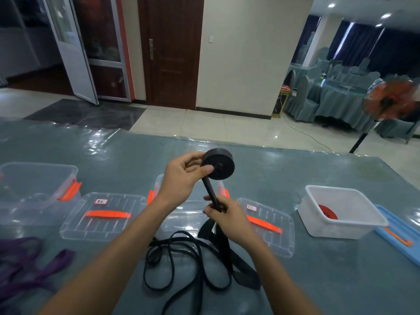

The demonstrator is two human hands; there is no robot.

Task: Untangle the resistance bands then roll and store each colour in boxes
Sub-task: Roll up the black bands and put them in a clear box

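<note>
black band (246, 278) on glossy teal table (318, 280); tiled floor (204, 123) beyond

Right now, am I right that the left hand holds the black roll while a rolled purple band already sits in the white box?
Not quite: the head view shows the rolled band in the white box is red, not purple. The left hand does hold the black roll.

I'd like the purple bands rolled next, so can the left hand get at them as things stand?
Probably not yet: the left hand grips the black roll. The purple bands lie to its left with nothing standing between, so the way looks free once it lets go.
</note>
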